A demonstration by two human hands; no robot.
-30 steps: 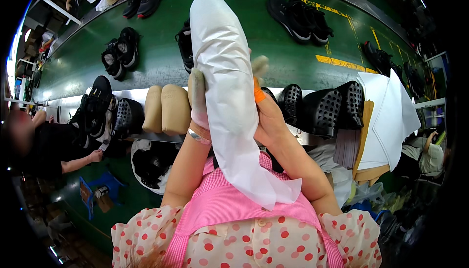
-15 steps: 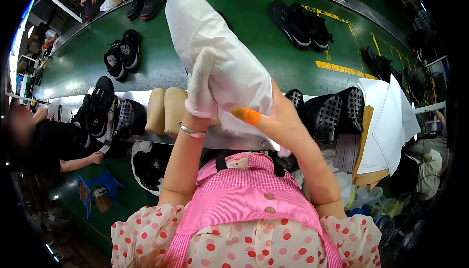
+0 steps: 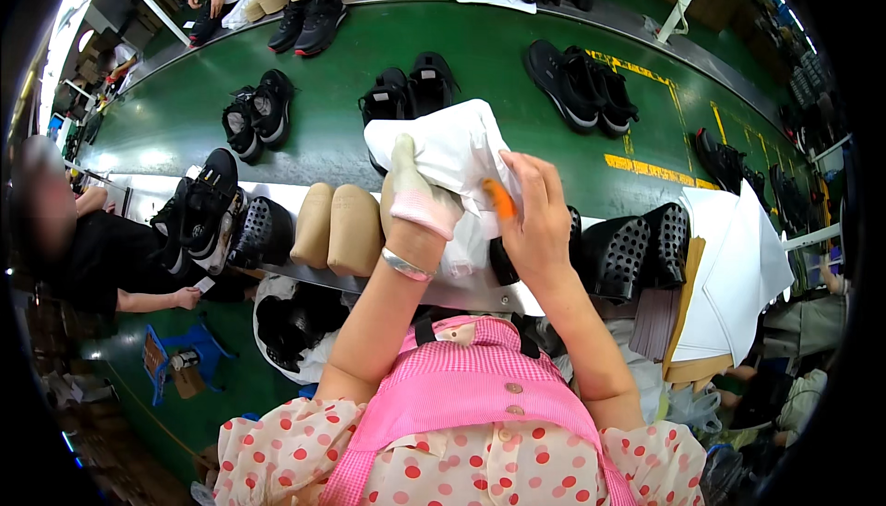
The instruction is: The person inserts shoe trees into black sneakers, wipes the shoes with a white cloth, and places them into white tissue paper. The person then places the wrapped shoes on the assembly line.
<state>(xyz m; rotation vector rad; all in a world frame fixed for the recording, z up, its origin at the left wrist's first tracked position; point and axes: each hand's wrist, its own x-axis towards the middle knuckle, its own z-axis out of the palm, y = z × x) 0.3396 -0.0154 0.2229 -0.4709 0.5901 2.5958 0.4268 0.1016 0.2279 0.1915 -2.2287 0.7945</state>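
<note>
Between my hands, above the near edge of a green belt, is a sheet of white tissue paper (image 3: 452, 141), folded and creased into a bundle. My left hand (image 3: 415, 183), in a pale glove with a pink cuff, is closed on its left side, thumb on top. Bare apart from an orange finger cot on the thumb, my right hand (image 3: 535, 220) grips the right end, fingers bent over it. Whether anything lies inside the paper is hidden. Just behind it stands a pair of black shoes (image 3: 411, 90), partly covered by the paper.
The green belt (image 3: 332, 104) carries more black shoes (image 3: 577, 90). Along the near ledge stand beige shoe forms (image 3: 337, 224), black perforated forms (image 3: 618, 252) and black shoes (image 3: 205, 201). White sheets (image 3: 729, 266) are stacked at right. A seated person (image 3: 101, 257) is at left.
The long paper sheet has been folded down into a shorter bundle and lowered toward me. The pair of shoes behind it has come into sight. My view has shifted slightly.
</note>
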